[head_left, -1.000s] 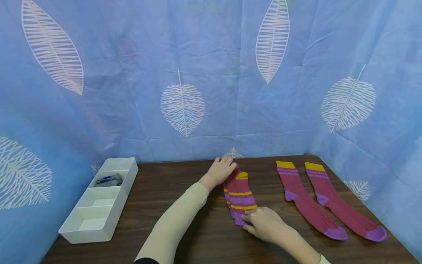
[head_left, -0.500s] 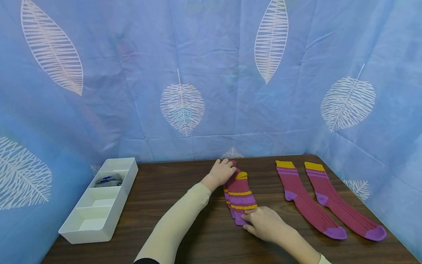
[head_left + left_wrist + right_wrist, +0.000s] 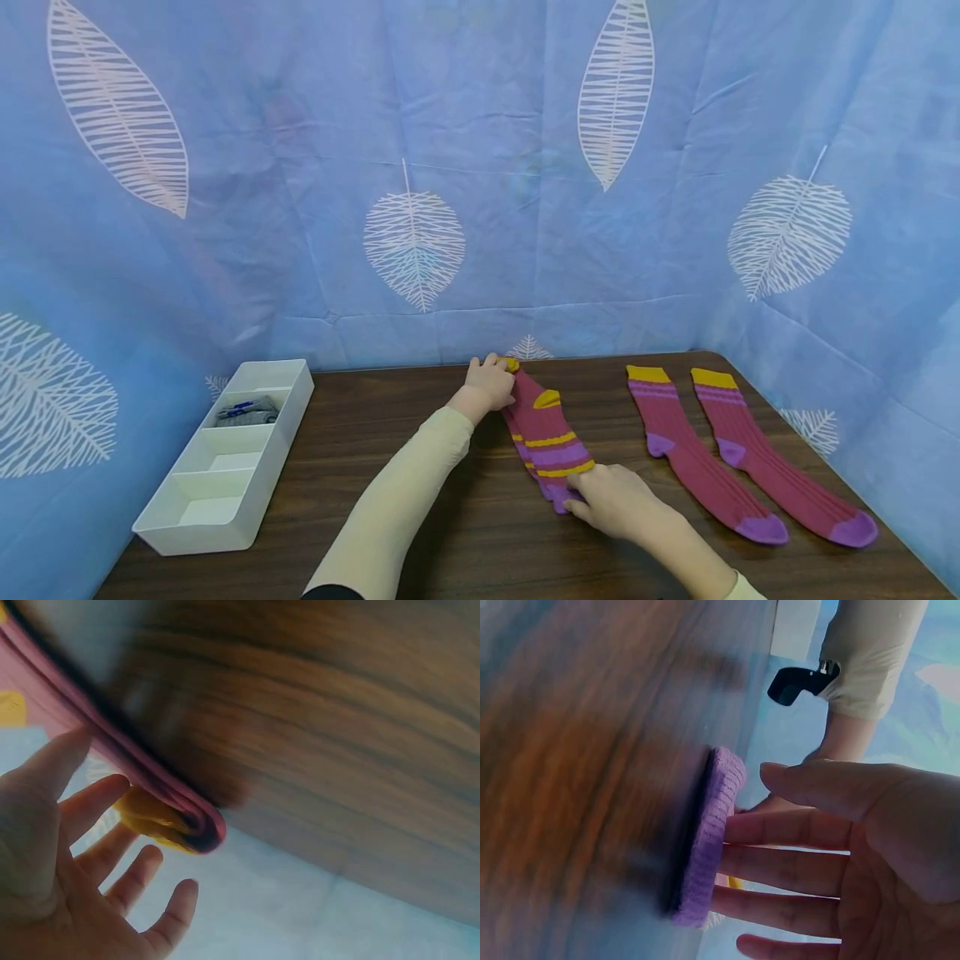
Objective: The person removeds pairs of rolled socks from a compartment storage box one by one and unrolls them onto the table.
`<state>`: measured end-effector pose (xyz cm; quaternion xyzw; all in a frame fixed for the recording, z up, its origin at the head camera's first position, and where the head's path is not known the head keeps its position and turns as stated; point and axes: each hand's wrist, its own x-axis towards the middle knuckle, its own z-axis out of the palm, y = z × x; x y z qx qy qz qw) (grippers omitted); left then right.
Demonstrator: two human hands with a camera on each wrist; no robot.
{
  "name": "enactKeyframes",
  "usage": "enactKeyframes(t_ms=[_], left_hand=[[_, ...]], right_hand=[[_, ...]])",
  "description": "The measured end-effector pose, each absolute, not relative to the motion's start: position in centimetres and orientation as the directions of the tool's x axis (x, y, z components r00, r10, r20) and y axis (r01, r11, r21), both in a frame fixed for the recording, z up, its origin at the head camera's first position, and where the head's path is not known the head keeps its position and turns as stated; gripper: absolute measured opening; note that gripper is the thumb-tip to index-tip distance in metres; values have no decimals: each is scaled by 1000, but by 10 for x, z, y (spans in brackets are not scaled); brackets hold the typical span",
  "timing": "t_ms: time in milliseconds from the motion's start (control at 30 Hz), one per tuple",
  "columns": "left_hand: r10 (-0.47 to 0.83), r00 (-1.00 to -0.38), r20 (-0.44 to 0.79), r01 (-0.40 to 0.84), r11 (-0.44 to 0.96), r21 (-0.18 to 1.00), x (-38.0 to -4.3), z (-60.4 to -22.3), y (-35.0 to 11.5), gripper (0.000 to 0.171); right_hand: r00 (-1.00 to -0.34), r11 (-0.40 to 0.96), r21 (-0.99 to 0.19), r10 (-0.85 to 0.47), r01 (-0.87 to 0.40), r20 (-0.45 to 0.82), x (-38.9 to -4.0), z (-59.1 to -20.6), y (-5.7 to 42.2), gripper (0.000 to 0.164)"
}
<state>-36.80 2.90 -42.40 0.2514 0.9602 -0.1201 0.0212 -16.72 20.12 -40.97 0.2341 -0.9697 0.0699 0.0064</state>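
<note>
A pair of maroon socks (image 3: 542, 417) with yellow and purple stripes lies stacked on the table, slanting away from me. My left hand (image 3: 489, 383) is at their far end, where a yellow part shows past the fingers. In the left wrist view that end is a fold of maroon with yellow beneath, and the thumb and forefinger of my left hand (image 3: 90, 855) touch it, the other fingers spread. My right hand (image 3: 618, 500) is at the near purple end. The right wrist view has the straight fingers of my right hand (image 3: 795, 855) against the ribbed purple cuff (image 3: 709, 840).
Two long maroon socks, a left one (image 3: 693, 467) and a right one (image 3: 772, 458), lie flat side by side on the right. A white divided box (image 3: 258, 492) stands at the left, with grey folded fabric (image 3: 251, 411) in one compartment. Behind the wooden table (image 3: 360, 433) hangs a blue leaf-patterned curtain (image 3: 495, 250).
The far end of the striped socks has shifted left with my left hand, and yellow shows there. Their near end and my right hand have moved slightly right.
</note>
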Motion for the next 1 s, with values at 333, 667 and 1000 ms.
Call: enactKeyframes(t_ms=[333,667,1000], left_hand=[[404,-904,-140,427,870,-245,-373,-420,6,84],[380,-884,-273,427,894,-137,-371,-430,-21,95],[393,-860,-324,421,907,-19,-361,-424,-53,106]], right_hand=[[-949,937,-154,-313,-313,23,-173,-410,205,31],[-975,963,-174,-218,-207,-42,-188,-410,216,37],[-981,979,-77,-190,-187,-39,-214,-409,226,37]])
